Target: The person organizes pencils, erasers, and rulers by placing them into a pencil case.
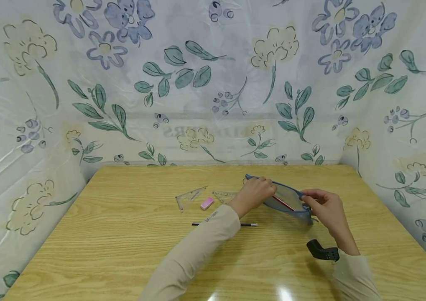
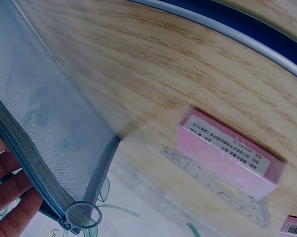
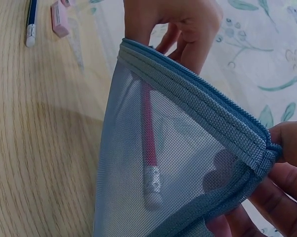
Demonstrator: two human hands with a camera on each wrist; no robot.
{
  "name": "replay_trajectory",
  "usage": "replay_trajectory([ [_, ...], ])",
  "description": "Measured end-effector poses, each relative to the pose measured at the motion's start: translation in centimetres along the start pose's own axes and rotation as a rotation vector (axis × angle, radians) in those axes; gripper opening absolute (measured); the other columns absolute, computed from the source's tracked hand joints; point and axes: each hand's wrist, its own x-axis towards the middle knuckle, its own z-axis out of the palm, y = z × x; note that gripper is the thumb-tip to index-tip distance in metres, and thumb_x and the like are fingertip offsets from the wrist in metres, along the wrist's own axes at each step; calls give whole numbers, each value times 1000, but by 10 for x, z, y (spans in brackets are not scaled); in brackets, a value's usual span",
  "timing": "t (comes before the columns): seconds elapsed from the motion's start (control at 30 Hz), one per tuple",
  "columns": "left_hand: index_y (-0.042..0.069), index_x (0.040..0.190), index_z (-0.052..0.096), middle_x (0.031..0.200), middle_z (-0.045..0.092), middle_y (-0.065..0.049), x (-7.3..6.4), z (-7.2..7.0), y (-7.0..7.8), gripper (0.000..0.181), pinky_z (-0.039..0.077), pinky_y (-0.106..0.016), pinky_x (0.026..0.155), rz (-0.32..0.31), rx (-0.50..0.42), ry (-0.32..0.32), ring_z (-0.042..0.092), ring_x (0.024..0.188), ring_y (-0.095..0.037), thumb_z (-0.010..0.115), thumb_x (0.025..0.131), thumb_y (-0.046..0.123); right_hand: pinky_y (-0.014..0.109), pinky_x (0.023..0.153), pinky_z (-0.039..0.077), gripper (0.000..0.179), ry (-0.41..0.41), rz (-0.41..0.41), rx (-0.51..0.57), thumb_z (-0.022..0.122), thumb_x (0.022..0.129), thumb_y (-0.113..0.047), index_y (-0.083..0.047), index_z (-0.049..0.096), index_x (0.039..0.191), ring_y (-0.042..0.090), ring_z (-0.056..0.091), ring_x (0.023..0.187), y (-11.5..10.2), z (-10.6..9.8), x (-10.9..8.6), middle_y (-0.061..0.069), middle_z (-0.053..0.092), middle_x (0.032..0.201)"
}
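A blue mesh zip pouch (image 1: 284, 196) is held with its mouth spread, above the right part of the table. My right hand (image 1: 327, 209) grips its right end, thumb and fingers round the zip corner (image 3: 269, 153). A red pencil (image 3: 148, 128) with a white eraser tip shows through the mesh, tip downward. My left hand (image 1: 256, 192) reaches into the pouch's mouth with bent fingers (image 2: 15, 197). The pencil's upper end runs up to the left thumb, which seems to pinch it; the contact is hidden. A zip pull ring (image 2: 84, 215) hangs by the left fingers.
Left of the pouch lie a pink eraser (image 1: 207, 203), a clear set square (image 1: 190, 198) and a second set square (image 1: 222, 195) partly behind the left arm. A dark pencil (image 1: 248, 225) lies under that forearm. Floral cloth walls (image 1: 213, 125) border the wooden table.
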Motion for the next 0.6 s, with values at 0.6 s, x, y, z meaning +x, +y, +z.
replay_trajectory([
  [0.6, 19, 109, 73, 102, 68, 2, 0, -1, -1, 20, 52, -23, 72, -18, -24, -9, 64, 89, -13, 61, 96, 10, 27, 57, 54, 26, -3, 14, 8, 62, 95, -11, 7, 67, 113, 5, 63, 75, -1, 0, -1, 18, 69, 98],
])
